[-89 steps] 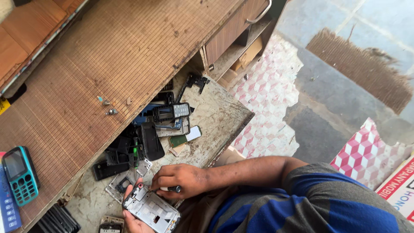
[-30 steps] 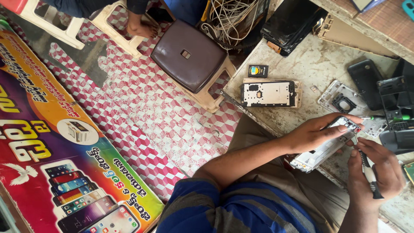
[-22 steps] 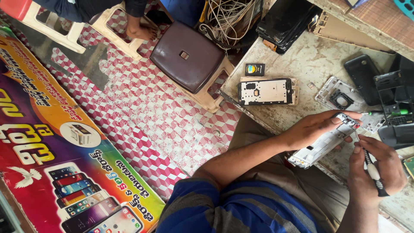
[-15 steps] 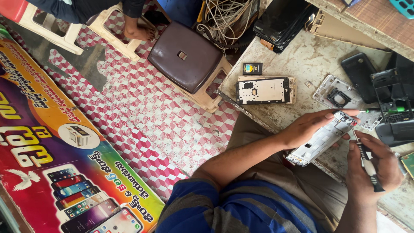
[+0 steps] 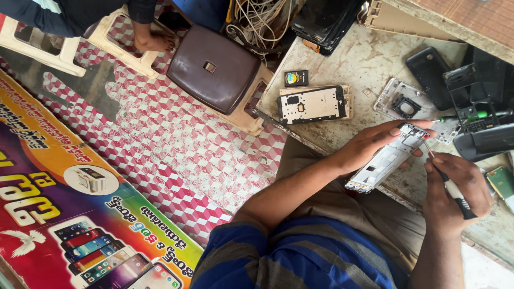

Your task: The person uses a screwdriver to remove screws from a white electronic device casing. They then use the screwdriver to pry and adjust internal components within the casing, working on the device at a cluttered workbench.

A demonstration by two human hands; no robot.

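Left hand (image 5: 375, 147) is closed around an opened phone frame (image 5: 386, 160), thumb over its upper end, holding it tilted just above the near edge of the worktable (image 5: 353, 64). Right hand (image 5: 455, 184) is clenched around a black-handled screwdriver (image 5: 452, 187), whose tip meets the frame's top corner. Just beyond the hands lie a bare metal phone chassis (image 5: 404, 104) and a green-handled screwdriver (image 5: 471, 115); dark phone shells (image 5: 476, 93) crowd the right. Further left on the table rests a second stripped phone (image 5: 313, 103), with a small battery (image 5: 296, 78) beside it. The table surface is worn and stained. Past its left edge stands a brown-cushioned stool (image 5: 214, 69) on red-and-white tiled floor (image 5: 160, 144), with a colourful banner (image 5: 69, 214) at left.
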